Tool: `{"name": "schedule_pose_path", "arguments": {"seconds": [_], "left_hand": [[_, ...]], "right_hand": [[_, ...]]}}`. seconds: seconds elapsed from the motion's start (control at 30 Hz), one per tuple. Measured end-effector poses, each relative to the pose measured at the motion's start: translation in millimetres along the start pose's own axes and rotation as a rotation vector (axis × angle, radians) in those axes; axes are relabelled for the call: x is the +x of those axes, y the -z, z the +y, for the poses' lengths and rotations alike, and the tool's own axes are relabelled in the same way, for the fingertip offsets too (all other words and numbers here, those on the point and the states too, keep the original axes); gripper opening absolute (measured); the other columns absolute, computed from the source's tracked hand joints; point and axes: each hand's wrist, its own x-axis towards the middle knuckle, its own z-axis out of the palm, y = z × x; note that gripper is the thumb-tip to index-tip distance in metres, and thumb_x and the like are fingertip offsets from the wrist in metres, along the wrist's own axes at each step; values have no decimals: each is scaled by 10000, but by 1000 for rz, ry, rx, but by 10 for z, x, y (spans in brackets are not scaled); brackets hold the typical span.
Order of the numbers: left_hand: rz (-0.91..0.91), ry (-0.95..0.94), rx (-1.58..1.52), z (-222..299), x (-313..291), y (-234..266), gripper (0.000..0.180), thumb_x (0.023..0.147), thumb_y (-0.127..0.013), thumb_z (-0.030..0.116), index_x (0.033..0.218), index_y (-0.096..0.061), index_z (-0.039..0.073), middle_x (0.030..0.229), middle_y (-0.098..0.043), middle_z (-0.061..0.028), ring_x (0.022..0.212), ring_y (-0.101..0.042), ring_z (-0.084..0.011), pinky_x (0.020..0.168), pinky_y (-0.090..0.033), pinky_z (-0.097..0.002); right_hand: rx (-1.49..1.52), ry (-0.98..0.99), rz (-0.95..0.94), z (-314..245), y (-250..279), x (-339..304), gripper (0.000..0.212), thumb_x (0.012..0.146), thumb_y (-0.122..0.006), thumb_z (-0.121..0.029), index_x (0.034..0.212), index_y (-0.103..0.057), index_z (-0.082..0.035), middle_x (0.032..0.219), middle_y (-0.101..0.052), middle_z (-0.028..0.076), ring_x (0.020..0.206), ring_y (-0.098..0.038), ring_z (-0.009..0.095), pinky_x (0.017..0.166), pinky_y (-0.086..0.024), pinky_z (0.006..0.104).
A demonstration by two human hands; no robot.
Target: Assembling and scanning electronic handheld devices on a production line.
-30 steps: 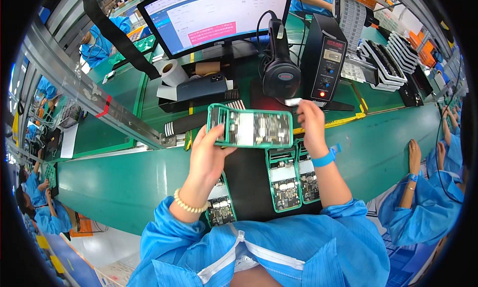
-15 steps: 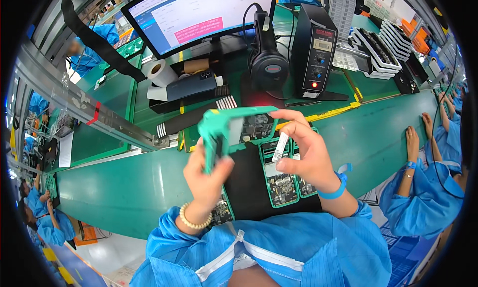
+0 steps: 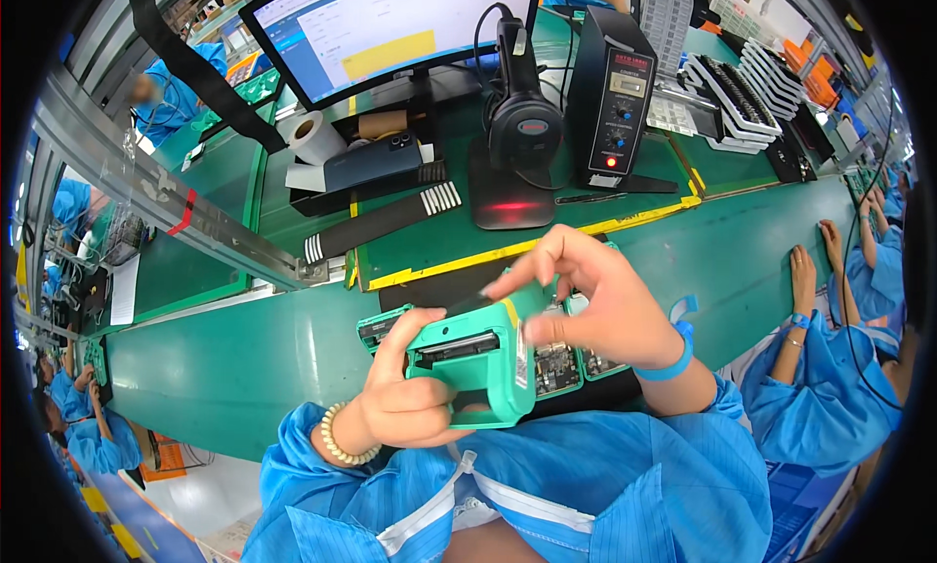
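Note:
My left hand (image 3: 410,392) grips a green plastic fixture (image 3: 478,407) by its left side. The fixture is tilted and has a dark slot and a yellow mark at its upper corner. A narrow white label (image 3: 521,363) shows along its right side, close to my right thumb. Over that corner is my right hand (image 3: 610,304), thumb and forefinger apart and slightly blurred. Behind it, partly covered, green trays with circuit boards (image 3: 556,370) lie on a black mat (image 3: 420,296). Another green tray (image 3: 376,329) shows beyond my left hand.
A barcode scanner (image 3: 527,134) stands on its base beyond my hands, beside a black counter box (image 3: 615,100) with a label roll (image 3: 669,21). A monitor (image 3: 390,26), a phone (image 3: 371,166) and a paper roll (image 3: 314,139) are behind. Co-workers' hands (image 3: 802,275) rest at right.
The fixture has come nearer and turned, showing its slotted side. The label, earlier between my right fingers, now shows along the fixture's side. The message box on the monitor went from pink to yellow.

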Motion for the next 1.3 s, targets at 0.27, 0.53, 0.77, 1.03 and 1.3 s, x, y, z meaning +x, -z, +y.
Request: {"name": "schedule_pose_path", "arguments": {"seconds": [0.27,0.53,0.77,1.03,1.3], "left_hand": [[-493,602,-514,-446,-154,-103,306,691,-636,151,957,-541,34,875,-563,-118,788,-553,-282,683,-445,-332],[-1023,784,-135,-887,-94,-113,422,770,-541,284,1110,-463,47,937,-573,-179,804,-571,-312,708,-446,-360],[-540,720,-139,-866,147,-752,532,712,-614,325,1107,-479,-4,1067,-513,-213,970,-499,-331,799,-403,-358],[-536,798,-636,-374,229,-743,250,692,-657,208,806,-563,7,762,-462,-105,726,-479,-228,668,-390,-303],[15,1101,-871,-296,-28,-429,82,694,-633,55,713,-560,21,688,-480,10,656,-461,-82,616,-376,-231]], "right_hand": [[137,-75,993,816,1287,-109,161,736,-561,-132,879,-502,-91,782,-576,21,684,-560,113,517,-346,197],[-109,-216,1158,928,2110,-160,370,780,-500,-349,955,-568,-30,838,-597,60,627,-529,137,513,-356,206],[-61,-110,1270,1082,2307,131,414,769,-540,-403,882,-596,-9,744,-585,55,531,-475,98,413,-277,213],[159,201,1325,989,1868,277,155,724,-572,-157,623,-545,-42,546,-406,-41,480,-320,51,430,-239,204],[70,-168,475,1153,634,551,236,789,-514,-279,908,-615,-102,735,-535,-39,575,-430,50,487,-276,180]]}}
